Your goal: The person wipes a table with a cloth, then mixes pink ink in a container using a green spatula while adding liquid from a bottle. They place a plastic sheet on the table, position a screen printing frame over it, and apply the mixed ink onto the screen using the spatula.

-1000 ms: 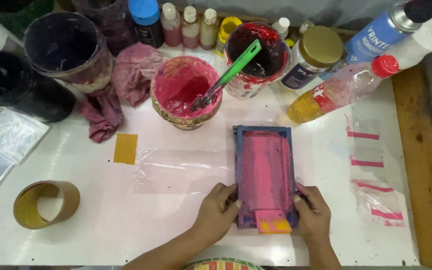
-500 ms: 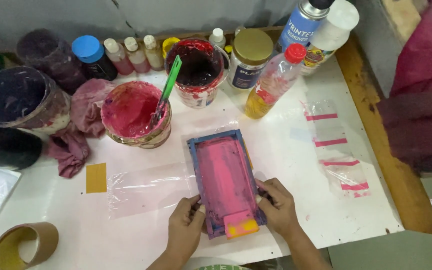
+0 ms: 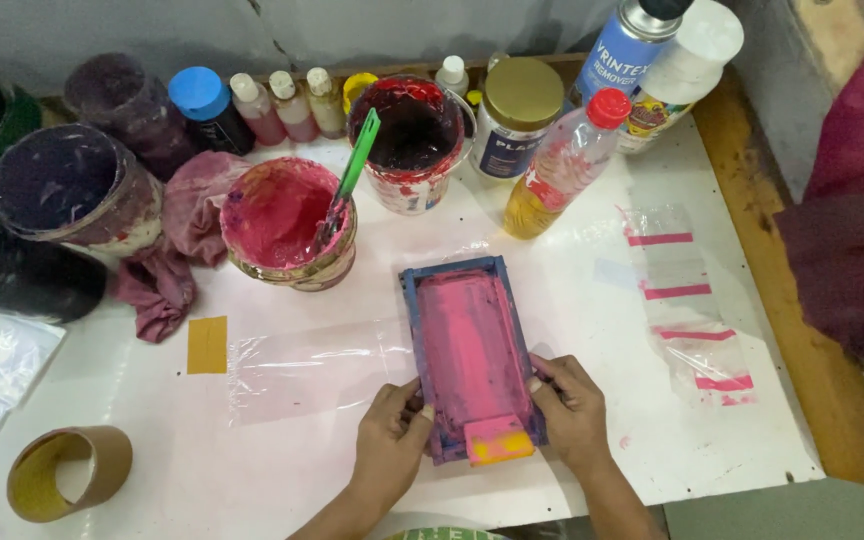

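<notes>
A small blue-framed printing screen (image 3: 469, 345) smeared with pink ink lies flat on the white table, over a clear plastic sheet (image 3: 312, 365). My left hand (image 3: 392, 440) grips the frame's near left edge, and my right hand (image 3: 569, 408) grips its near right edge. A small pink and yellow squeegee block (image 3: 497, 441) rests on the frame's near end between my hands. Behind the frame stands a pot of pink ink (image 3: 287, 222) with a green stick (image 3: 350, 185) in it.
A dark red ink tub (image 3: 410, 140), jars, small bottles, a bottle of yellow liquid (image 3: 557, 170) and spray cans line the back. A stained rag (image 3: 177, 245) lies left, a tape roll (image 3: 67, 472) near left, pink-striped plastic bags (image 3: 692, 310) right. A maroon cloth (image 3: 857, 210) hangs beyond the wooden edge.
The camera view has shifted to the right and back a little. Both hands stay on the frame's near edges, and the frame has not visibly moved on the table.
</notes>
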